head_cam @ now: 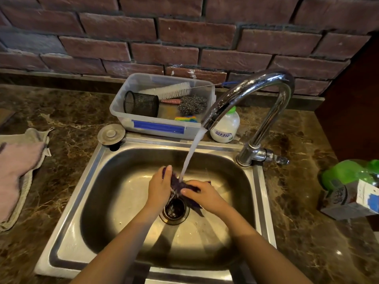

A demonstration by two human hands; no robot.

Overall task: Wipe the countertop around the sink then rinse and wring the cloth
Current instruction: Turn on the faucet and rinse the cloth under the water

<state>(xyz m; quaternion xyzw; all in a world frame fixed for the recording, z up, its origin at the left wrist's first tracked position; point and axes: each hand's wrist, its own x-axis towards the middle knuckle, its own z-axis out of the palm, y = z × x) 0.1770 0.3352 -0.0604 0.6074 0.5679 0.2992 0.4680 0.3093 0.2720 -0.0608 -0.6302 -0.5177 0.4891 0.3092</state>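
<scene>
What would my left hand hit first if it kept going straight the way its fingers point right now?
Probably the falling water stream, then the far sink wall. The left hand, gripping the purple cloth, points up and away toward the back of the basin. Depth is hard to judge from this one view.

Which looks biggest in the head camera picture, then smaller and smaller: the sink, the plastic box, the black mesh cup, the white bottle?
1. sink
2. plastic box
3. and 4. black mesh cup and white bottle: they look about alike, so I won't rank them.
</scene>
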